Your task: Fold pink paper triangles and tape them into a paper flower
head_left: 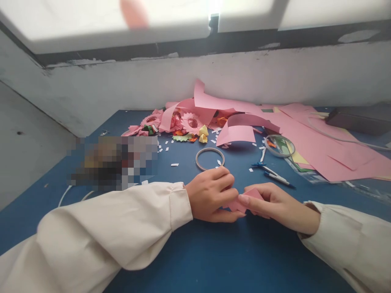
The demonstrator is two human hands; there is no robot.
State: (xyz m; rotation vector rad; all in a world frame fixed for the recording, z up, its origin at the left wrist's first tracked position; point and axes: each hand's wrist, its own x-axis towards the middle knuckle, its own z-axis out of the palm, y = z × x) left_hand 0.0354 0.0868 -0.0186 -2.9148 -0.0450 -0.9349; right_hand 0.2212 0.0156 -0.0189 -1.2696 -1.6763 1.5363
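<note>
Between my two hands is a small folded piece of pink paper (pixel 254 194), held just above the blue table (pixel 195 256). My left hand (pixel 212 195) is closed on its left end, fingers curled over it, and hides part of the paper. My right hand (pixel 271 201) pinches the other end, with the thumb on top and the fingers bent underneath. A grey ring-shaped roll of tape (pixel 198 160) lies flat just beyond my left hand. Past my right hand lie a blue-and-white pen (pixel 277 178) and a blue drawing compass (pixel 260 164).
Pink cut-paper rosettes (pixel 190 123) and curled pink strips (pixel 235 132) are heaped at the back. White paper scraps litter the table around them. A second tape roll (pixel 294 148) rests by large pink sheets (pixel 324 150) at right. A dark box (pixel 360 118) stands farther right; a blurred patch covers the left.
</note>
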